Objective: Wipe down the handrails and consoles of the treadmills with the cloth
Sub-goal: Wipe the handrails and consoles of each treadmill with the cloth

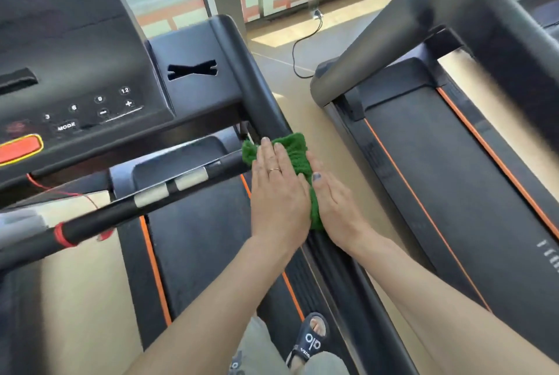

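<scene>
A: Wiping right handrail [260, 93] of near treadmill now. Green cloth [295, 156] draped over the rail just below the console [75, 72].

B: Grip state?

A: Left hand [276, 190] flat on the cloth, fingers straight, pressing down, not clenched. Right hand [335, 208] on the outer side of the cloth, thumb on top; fingers hidden behind the rail, so can't tell how far wrapped. Cloth sandwiched between both hands and the rail.

B: Risks?

A: Probably three. Flat palm only, so cloth likely to bunch or slide off the round rail toward the floor gap between machines. Red safety cord [60, 190] hanging under the console near the front crossbar [127, 211]; snag possible on moving over to wipe there. Console buttons [90, 108] and red stop key [19, 149] exposed; pressing hard with the cloth could trigger the belt if powered.

B: Second treadmill [438, 147]?

A: On the right, well apart from the cloth. Looks untouched; can't confirm.
</scene>
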A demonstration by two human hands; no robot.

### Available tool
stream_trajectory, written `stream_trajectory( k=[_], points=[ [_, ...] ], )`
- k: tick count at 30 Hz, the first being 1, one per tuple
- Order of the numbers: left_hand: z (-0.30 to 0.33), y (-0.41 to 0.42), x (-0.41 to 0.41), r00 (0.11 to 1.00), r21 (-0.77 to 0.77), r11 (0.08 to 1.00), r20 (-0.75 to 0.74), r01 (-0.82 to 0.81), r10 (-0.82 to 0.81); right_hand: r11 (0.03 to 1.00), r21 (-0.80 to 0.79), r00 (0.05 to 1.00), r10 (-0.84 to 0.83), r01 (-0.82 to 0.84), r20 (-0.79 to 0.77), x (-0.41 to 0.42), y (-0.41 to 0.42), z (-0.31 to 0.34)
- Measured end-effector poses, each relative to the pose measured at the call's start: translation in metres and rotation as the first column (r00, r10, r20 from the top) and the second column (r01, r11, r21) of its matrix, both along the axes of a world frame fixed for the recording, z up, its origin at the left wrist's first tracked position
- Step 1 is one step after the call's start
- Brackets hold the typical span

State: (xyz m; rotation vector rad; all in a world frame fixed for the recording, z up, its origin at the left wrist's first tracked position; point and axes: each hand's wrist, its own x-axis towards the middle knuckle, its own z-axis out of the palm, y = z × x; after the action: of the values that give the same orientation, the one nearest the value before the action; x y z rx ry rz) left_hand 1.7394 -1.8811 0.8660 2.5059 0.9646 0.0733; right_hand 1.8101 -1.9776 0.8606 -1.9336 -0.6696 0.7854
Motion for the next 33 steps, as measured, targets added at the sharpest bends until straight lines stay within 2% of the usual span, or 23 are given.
stream_trajectory(
  k=[3, 6, 10, 12, 17, 23, 30, 33],
  points=[
    [-0.011, -0.055, -0.031, 0.995, -0.014, 1.0, 0.098, 0.016, -0.014, 0.999, 0.016, 0.999, -0.041, 0.042, -0.017, -0.028, -0.052, -0.003],
    [-0.03, -0.09, -0.06, 0.997, -0.096, 0.993, 0.05, 0.066, -0.061, 1.0, -0.013, 0.999, -0.004, 0.005, 0.045, -0.05, -0.082, -0.002],
    [-0.018, -0.098, -0.059, 0.972, -0.398, 0.912, 0.154, -0.103, 0.177, 0.997, -0.07, 0.999, 0.021, -0.018, 0.045, -0.051, -0.084, 0.001],
    [-0.006, -0.092, -0.049, 0.952, -0.476, 0.869, 0.185, -0.131, 0.245, 0.998, -0.053, 1.0, 0.025, -0.025, 0.002, -0.04, -0.069, 0.003],
    [-0.01, -0.05, -0.017, 0.898, -0.56, 0.801, 0.212, -0.213, 0.387, 0.994, -0.044, 0.995, 0.098, -0.098, -0.005, -0.004, -0.015, 0.004],
    [-0.009, -0.009, 0.008, 0.861, -0.587, 0.766, 0.218, -0.261, 0.46, 0.994, -0.031, 0.992, 0.11, -0.108, 0.057, 0.024, 0.035, 0.005],
    [-0.005, -0.019, -0.006, 0.865, -0.597, 0.763, 0.219, -0.247, 0.452, 0.992, -0.044, 0.986, 0.121, -0.117, 0.116, 0.011, 0.021, 0.004],
    [-0.013, -0.047, -0.03, 0.854, -0.667, 0.712, 0.221, -0.22, 0.471, 0.983, -0.085, 0.973, 0.174, -0.163, 0.15, -0.006, -0.007, 0.007]
  ],
)
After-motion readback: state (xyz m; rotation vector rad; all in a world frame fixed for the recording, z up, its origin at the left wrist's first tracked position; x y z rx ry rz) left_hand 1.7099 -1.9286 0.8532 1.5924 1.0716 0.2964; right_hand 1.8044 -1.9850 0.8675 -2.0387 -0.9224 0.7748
